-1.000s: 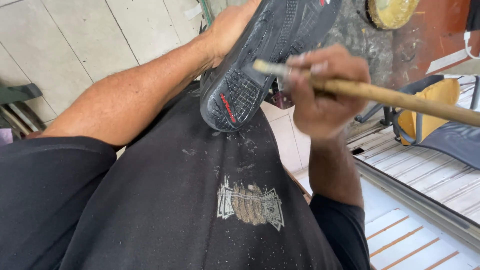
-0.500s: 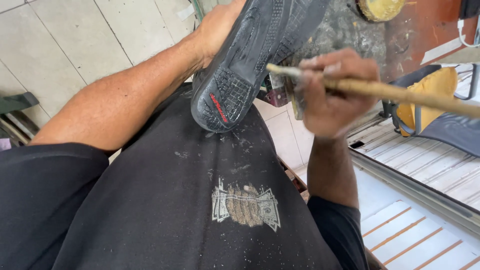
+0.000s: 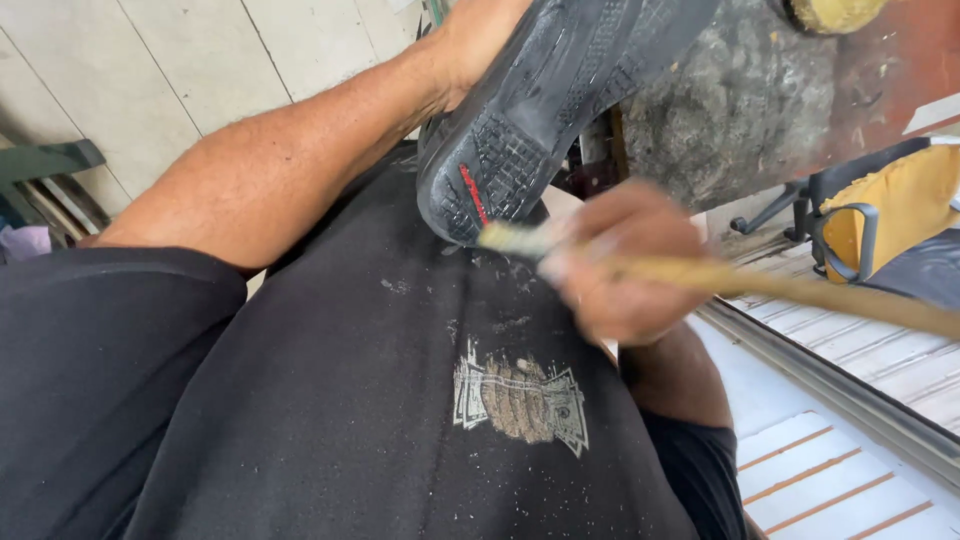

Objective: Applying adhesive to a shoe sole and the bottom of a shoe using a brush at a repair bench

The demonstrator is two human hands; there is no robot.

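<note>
My left hand grips a black shoe from behind and holds it up in front of my chest, its worn sole with a small red mark facing me. My right hand, blurred by motion, is closed around a long wooden-handled brush. The pale bristle end of the brush sits just below the lower end of the sole, touching or nearly touching its edge. My black shirt below is speckled with pale dust.
A rough grey stone surface rises behind the shoe. A chair with a yellow cushion stands at the right, above white slatted boards. Pale floor tiles and a green chair frame lie at the left.
My right hand has swept the brush down and left along the sole, from its middle to its lower end. The shoe stays held up in my left hand.
</note>
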